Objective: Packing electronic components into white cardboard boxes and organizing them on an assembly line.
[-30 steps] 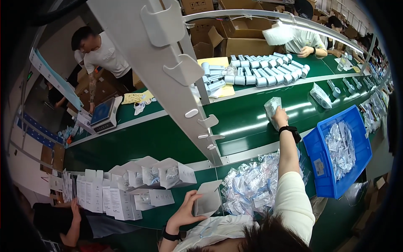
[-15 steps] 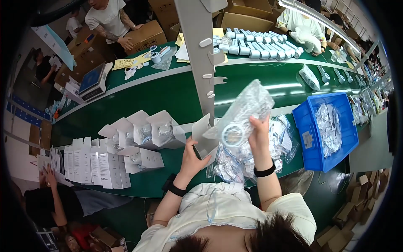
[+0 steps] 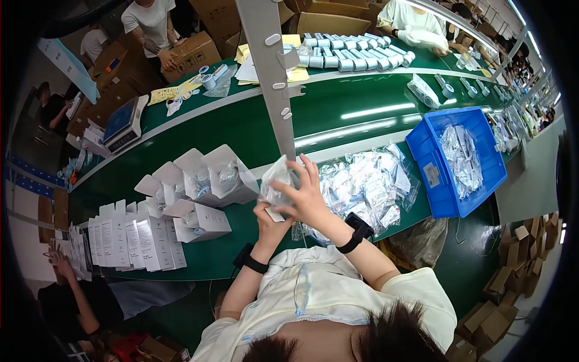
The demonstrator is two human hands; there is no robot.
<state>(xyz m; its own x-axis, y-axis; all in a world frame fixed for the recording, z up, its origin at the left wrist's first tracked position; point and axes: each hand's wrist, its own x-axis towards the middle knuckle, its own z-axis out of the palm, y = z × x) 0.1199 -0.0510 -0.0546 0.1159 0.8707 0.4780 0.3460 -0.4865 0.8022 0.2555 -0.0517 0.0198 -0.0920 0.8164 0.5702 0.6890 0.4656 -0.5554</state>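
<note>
In front of my chest, my left hand (image 3: 272, 224) grips a small white box (image 3: 276, 215) from below, its fingers closed round it. A clear bubble-wrap packet (image 3: 278, 182) stands at the top of this box, mostly inside or behind my fingers. My right hand (image 3: 306, 196) bends over the packet, thumb and fingers on its sides. How deep the packet sits in the box is hidden by my hands. Just left stand several open white boxes (image 3: 226, 175) with wrapped items in them. Right of my hands lies a pile of clear plastic packets (image 3: 362, 187).
A blue bin (image 3: 435, 175) with packets stands to the right. A metal post (image 3: 265, 78) rises beyond my hands. Closed white boxes (image 3: 139, 238) line the left, near a co-worker's hands (image 3: 58, 259). Across the green belt (image 3: 205, 136) are rows of grey-blue devices (image 3: 356, 57) and a scale (image 3: 123, 123).
My right hand has brought the bubble-wrap packet left and down to the white box in my left hand. The whole view has shifted slightly.
</note>
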